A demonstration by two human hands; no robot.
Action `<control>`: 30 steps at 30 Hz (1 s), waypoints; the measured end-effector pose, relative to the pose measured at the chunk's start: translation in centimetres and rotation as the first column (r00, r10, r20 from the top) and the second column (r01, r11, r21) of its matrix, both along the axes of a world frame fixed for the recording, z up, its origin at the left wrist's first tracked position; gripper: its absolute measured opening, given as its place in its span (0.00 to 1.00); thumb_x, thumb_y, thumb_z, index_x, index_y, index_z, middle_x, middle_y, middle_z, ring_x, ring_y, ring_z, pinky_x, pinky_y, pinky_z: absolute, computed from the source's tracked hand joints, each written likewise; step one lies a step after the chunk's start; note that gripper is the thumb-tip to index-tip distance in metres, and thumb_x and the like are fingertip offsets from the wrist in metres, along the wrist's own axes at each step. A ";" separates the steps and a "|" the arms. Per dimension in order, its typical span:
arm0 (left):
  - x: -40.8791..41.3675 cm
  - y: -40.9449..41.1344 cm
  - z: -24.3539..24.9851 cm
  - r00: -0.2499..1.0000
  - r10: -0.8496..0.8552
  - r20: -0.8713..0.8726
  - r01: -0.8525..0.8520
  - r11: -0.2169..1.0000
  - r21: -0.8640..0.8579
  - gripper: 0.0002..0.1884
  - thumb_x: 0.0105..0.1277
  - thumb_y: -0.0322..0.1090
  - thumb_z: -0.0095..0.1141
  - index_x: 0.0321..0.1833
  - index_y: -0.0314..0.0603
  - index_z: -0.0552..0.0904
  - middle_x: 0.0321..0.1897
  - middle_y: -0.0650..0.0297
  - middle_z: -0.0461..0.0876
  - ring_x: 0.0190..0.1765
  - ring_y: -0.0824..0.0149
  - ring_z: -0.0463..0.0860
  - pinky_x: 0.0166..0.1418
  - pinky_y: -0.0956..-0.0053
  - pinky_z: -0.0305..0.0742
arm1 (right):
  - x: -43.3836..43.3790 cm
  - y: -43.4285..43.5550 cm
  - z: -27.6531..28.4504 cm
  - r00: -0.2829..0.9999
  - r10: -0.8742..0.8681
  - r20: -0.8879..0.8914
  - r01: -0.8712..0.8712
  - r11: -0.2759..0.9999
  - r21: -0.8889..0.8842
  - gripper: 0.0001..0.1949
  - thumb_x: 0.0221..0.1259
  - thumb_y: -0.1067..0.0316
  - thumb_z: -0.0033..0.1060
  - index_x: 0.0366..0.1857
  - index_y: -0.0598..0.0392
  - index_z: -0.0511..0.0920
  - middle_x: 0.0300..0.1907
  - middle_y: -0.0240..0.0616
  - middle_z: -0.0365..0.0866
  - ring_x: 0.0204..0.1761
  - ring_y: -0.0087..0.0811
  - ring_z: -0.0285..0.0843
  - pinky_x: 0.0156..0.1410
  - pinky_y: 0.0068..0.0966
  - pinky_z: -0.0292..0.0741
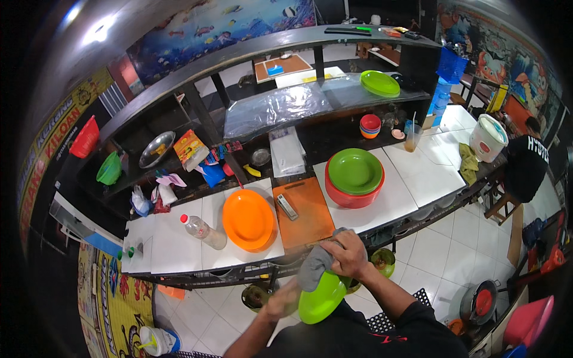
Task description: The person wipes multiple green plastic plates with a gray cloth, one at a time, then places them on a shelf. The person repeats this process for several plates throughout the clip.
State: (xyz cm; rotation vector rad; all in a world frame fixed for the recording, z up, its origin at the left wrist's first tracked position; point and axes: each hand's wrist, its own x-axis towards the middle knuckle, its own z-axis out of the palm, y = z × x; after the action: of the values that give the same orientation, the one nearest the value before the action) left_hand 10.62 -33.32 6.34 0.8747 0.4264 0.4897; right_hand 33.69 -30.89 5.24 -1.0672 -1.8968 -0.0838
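My right hand point(350, 256) grips a grey cloth point(314, 267) bunched over the upper end of a lime-green oval plate point(323, 299). The plate is tilted in front of my body, near the counter's front edge. My left hand point(285, 299) is blurred beside the plate's left rim; whether it grips the rim cannot be made out. Beyond the hands, a stapler point(287, 207) lies on an orange cutting board point(305, 212). Orange oval plates point(249, 220) are stacked to its left. To its right, a green plate point(356, 171) tops a stack of red plates point(353, 200).
A plastic bottle with a red cap point(203, 232) stands on the white-tiled counter point(172, 246). Plastic bags point(287, 152) and small bowls point(370, 126) sit farther back. A white tub point(489, 138) is at the right end, near a seated person point(526, 163). Below stands a bucket point(156, 341).
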 end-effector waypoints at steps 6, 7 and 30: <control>2.1 6.4 -3.1 0.922 -0.187 -0.339 0.255 0.952 0.170 0.34 0.54 0.23 0.63 0.65 0.39 0.65 0.58 0.60 0.70 0.60 0.65 0.69 0.68 0.67 0.62 | -1.9 4.3 -0.4 0.984 0.106 -0.140 -0.092 0.991 0.100 0.23 0.41 0.72 0.59 0.49 0.50 0.80 0.38 0.41 0.74 0.43 0.41 0.76 0.57 0.43 0.68; 2.0 6.5 -3.2 0.916 -0.115 -0.385 0.220 0.945 0.241 0.35 0.54 0.24 0.62 0.66 0.38 0.64 0.59 0.59 0.69 0.62 0.64 0.68 0.69 0.67 0.61 | -2.2 5.2 -0.3 0.970 0.119 -0.214 -0.093 0.988 0.124 0.23 0.43 0.72 0.59 0.50 0.50 0.80 0.40 0.41 0.75 0.45 0.41 0.76 0.59 0.44 0.68; 2.1 14.2 -0.8 0.976 0.218 0.007 -0.198 0.872 0.448 0.52 0.58 0.34 0.64 0.76 0.38 0.38 0.73 0.54 0.51 0.75 0.60 0.54 0.76 0.64 0.49 | -1.9 19.8 1.0 0.951 0.087 -0.296 -0.176 0.942 -0.287 0.12 0.61 0.72 0.46 0.47 0.59 0.77 0.36 0.50 0.77 0.43 0.52 0.76 0.52 0.40 0.72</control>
State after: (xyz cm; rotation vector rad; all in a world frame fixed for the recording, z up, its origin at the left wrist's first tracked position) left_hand 12.74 -19.12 5.53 1.2951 0.4592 0.7892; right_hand 31.80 -11.06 6.21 -1.0883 -1.7497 0.4371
